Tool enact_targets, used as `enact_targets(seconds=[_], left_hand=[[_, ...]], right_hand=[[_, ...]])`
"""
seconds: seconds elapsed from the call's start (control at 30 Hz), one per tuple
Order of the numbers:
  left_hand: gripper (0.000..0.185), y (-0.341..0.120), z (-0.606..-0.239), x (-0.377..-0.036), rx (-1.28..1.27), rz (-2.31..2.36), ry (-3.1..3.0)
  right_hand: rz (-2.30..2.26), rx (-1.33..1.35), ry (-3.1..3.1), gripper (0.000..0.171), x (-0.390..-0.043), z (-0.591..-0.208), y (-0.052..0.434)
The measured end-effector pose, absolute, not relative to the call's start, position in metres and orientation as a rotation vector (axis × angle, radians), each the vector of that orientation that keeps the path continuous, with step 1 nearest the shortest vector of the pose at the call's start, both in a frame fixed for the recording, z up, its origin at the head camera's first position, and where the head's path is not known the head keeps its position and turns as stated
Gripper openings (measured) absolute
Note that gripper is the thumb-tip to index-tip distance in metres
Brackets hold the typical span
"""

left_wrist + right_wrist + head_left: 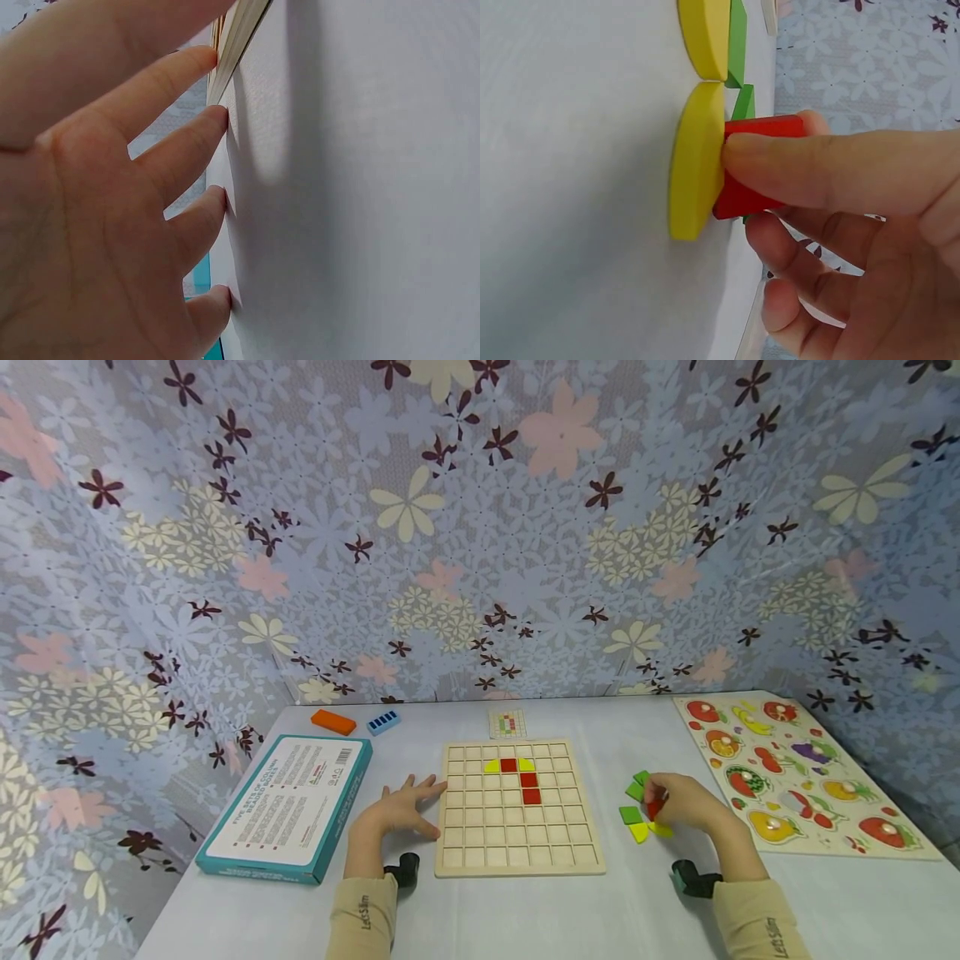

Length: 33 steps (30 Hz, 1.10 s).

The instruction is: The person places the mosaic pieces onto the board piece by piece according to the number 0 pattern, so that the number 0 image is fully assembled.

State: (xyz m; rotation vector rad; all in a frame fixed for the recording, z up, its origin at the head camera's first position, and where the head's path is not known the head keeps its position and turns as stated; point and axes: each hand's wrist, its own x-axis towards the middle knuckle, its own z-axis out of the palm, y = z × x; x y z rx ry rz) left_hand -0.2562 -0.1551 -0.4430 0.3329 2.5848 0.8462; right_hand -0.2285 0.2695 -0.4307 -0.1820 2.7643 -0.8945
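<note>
A wooden grid board [519, 852] lies in the middle of the table, with two yellow pieces and three red squares [529, 780] set in its upper rows. My left hand [401, 810] lies flat with straight, spread fingers [196, 132] on the table, touching the board's left edge [238, 37]. My right hand [678, 802] pinches a red square piece [759, 166] to the right of the board, beside loose green pieces [634, 792] and yellow pieces [696, 157]. The red piece [655, 809] touches a yellow one.
A teal box [288, 806] lies left of the board. An orange block [333, 722] and a blue block [383, 722] sit behind it. A small pattern card [507, 723] lies behind the board. A fruit puzzle board [802, 777] fills the right side. Floral cloth hangs behind.
</note>
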Motion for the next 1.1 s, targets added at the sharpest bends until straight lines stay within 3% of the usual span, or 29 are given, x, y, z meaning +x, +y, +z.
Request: enact_targets(seconds=[0.6,1.1], left_hand=[[0.079,-0.156,-0.444,-0.256,0.333,0.839,2.591],[0.080,-0.155,-0.442,-0.255,0.336,0.849,2.595]], right_hand=[[-0.939,-0.252,2.827,0.020,-0.231,-0.423,0.266],[-1.020,-0.268,2.836,0.018,-0.240,-0.421,0.228]])
